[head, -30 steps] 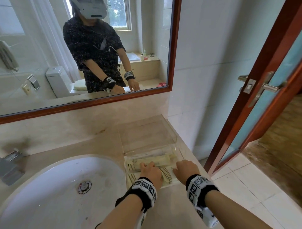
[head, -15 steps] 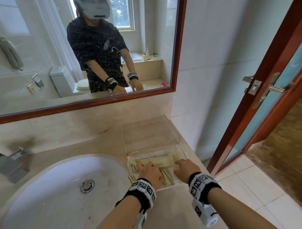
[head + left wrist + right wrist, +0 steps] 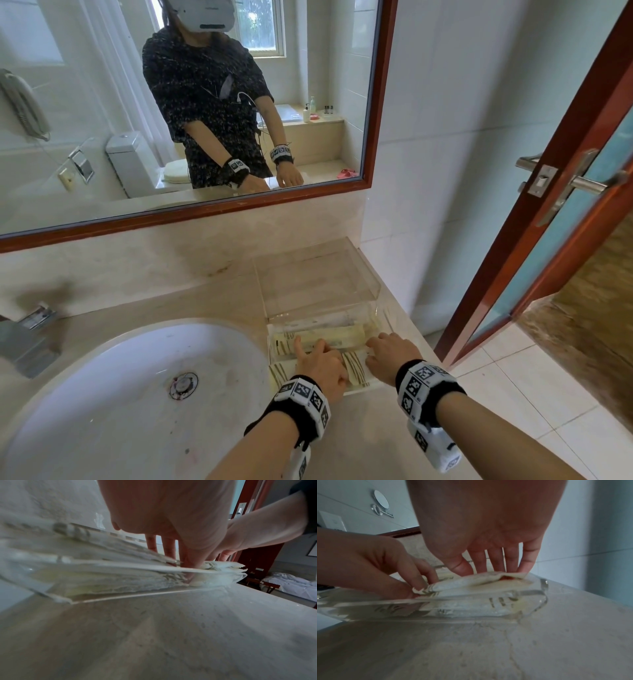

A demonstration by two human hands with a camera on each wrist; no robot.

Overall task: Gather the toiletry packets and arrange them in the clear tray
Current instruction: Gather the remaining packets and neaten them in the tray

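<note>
A shallow clear tray (image 3: 363, 385) lies on the marble counter right of the sink. It holds cream toiletry packets with dark stripes: one long packet (image 3: 339, 334) along the far side and another (image 3: 356, 370) nearer me. My left hand (image 3: 318, 359) reaches into the tray and pinches the left end of the upper packet (image 3: 471, 582) between thumb and finger. My right hand (image 3: 387, 353) rests with straight fingers (image 3: 494, 563) on that packet's right end. The tray's front wall (image 3: 120, 596) shows in the left wrist view, with packet edges (image 3: 223, 566) above its rim.
A taller clear box (image 3: 318, 284) stands directly behind the tray against the wall. The white sink (image 3: 137, 394) and the faucet (image 3: 27, 339) lie to the left. The counter ends just right of the tray, beside an open red-framed door (image 3: 548, 205).
Both hands have stayed at the tray. The right hand has edged a little left over the packets, and one finger of the left hand now stretches towards the far packet.
</note>
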